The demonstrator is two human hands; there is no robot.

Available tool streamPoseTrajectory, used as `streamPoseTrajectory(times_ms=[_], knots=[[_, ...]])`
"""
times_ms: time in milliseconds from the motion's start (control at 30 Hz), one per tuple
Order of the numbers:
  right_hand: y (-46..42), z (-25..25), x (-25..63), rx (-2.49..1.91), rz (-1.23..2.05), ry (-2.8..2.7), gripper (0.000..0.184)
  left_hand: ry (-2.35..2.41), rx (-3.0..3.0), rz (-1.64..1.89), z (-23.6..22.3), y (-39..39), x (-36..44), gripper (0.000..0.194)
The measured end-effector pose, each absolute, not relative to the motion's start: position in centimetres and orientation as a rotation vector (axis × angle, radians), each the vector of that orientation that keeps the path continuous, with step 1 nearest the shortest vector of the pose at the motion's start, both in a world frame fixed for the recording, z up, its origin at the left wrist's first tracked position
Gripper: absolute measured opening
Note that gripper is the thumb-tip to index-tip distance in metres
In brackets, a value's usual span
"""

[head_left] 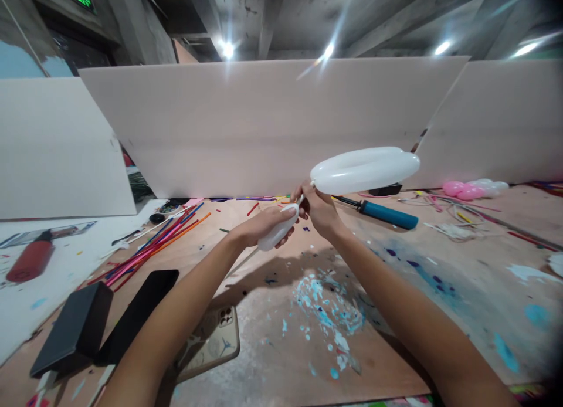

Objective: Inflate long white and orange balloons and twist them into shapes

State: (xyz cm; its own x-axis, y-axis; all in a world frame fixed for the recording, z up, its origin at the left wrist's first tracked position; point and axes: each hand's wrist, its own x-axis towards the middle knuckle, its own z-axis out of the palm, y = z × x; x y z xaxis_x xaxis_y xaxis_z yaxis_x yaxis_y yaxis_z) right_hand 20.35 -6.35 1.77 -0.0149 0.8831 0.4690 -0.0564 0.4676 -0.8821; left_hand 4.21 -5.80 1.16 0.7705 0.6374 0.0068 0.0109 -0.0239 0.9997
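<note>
While arms extend, left hand (264, 224) and right hand (319, 210) grip white balloon (365, 169).

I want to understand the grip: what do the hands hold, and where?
Both hold a white balloon: left hand around its lower segment, right hand at the twist.

Pale partition boards (272, 125), concrete ceiling (308, 14), bright spotlights (227, 49)
</note>
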Motion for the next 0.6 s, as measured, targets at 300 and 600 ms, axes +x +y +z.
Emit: streamPoseTrajectory(times_ms=[300,600], knots=[[-6.5,2.0,20.3,-0.82,0.797,-1.404,0.055,0.643,1.755,0.655,1.4,-7.1,5.3,0.041],[-7.0,2.2,20.4,-0.861,0.705,-1.434,0.052,0.626,1.79,0.632,1.1,-6.8,5.2,0.039]])
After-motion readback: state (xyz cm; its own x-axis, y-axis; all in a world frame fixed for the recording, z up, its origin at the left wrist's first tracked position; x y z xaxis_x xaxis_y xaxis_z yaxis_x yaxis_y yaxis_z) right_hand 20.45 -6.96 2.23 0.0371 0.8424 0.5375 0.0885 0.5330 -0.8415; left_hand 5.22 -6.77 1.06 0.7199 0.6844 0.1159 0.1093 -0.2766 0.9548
